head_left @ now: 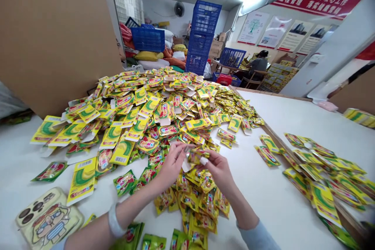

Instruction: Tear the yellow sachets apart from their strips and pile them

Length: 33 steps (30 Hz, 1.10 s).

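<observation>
My left hand point(172, 161) and my right hand point(217, 165) meet over the middle of the table, fingers closed. Between them is a small yellow candy packet point(195, 157), gripped by the right fingers. At the left fingertips a white flap shows, probably of a small carton; the fingers hide most of it. Below the hands lies a heap of yellow candy packets point(202, 203). Green candy packets point(125, 182) lie to the left and near the front edge. Behind the hands rises a large pile of flat yellow cartons point(149, 106) with banana and watermelon prints.
A phone in a cartoon case point(51, 218) lies front left. On the right, filled cartons point(324, 199) lie across a wooden strip point(274, 136). A cardboard sheet point(55, 39) stands left. Blue crates point(202, 35) and a seated person point(259, 64) are farther back.
</observation>
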Each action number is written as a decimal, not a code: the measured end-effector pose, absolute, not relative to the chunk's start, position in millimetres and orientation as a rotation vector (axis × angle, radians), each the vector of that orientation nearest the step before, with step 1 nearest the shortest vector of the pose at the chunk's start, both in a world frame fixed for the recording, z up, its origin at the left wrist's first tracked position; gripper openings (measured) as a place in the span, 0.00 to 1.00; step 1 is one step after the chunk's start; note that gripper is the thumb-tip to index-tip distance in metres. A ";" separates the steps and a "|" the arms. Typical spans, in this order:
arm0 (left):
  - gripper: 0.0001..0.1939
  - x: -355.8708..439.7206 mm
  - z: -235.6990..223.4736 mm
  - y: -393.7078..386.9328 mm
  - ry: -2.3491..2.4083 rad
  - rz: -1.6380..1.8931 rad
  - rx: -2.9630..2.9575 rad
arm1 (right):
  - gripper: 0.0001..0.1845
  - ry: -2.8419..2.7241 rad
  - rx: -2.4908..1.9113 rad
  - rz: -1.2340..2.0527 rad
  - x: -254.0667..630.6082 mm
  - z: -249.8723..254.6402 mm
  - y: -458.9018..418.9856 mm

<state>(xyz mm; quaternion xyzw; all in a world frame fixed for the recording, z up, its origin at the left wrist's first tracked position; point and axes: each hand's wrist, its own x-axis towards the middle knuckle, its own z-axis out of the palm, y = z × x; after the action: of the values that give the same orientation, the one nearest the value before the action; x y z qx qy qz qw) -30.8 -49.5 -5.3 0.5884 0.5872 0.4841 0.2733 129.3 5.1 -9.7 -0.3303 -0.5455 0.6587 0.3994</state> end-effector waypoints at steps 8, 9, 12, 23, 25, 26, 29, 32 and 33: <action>0.30 -32.4 -12.8 -32.2 2.074 0.693 1.896 | 0.16 -1.116 -0.836 1.671 179.4 -3.7 38.2; 0.29 -33.3 -16.3 -34.0 2.095 0.704 1.856 | 0.16 -1.154 -0.861 1.716 180.4 -5.4 38.4; 0.29 -34.8 -26.3 -38.7 2.052 0.797 1.728 | 0.14 -1.279 -1.006 1.813 175.1 -17.1 38.2; 0.28 -44.1 -19.2 -52.1 1.539 1.043 1.865 | 0.17 -1.378 -0.982 1.909 158.1 -28.0 30.7; 0.29 -51.0 -17.0 -56.2 1.480 1.051 1.802 | 0.16 -1.396 -0.969 1.952 156.6 -26.9 27.3; 0.29 -54.6 -16.3 -57.0 1.480 1.064 1.736 | 0.17 -1.380 -0.965 1.959 155.5 -26.6 25.9; 0.33 -65.2 -15.1 -54.7 1.552 1.174 1.547 | 0.17 -1.229 -0.884 1.956 151.9 -23.7 23.3; 0.36 -68.5 -16.6 -51.8 1.495 1.336 1.417 | 0.17 -0.995 -0.767 1.963 146.9 -18.4 20.8; 0.36 -65.9 -18.0 -52.5 1.421 1.379 1.383 | 0.18 -0.934 -0.745 1.964 144.0 -17.4 19.0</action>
<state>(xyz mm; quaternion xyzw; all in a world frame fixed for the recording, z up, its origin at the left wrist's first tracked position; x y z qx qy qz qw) -65.9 -52.5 -18.0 0.5353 0.5499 0.5338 0.3551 144.0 19.0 -17.4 -0.2957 -0.3709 0.7797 0.4088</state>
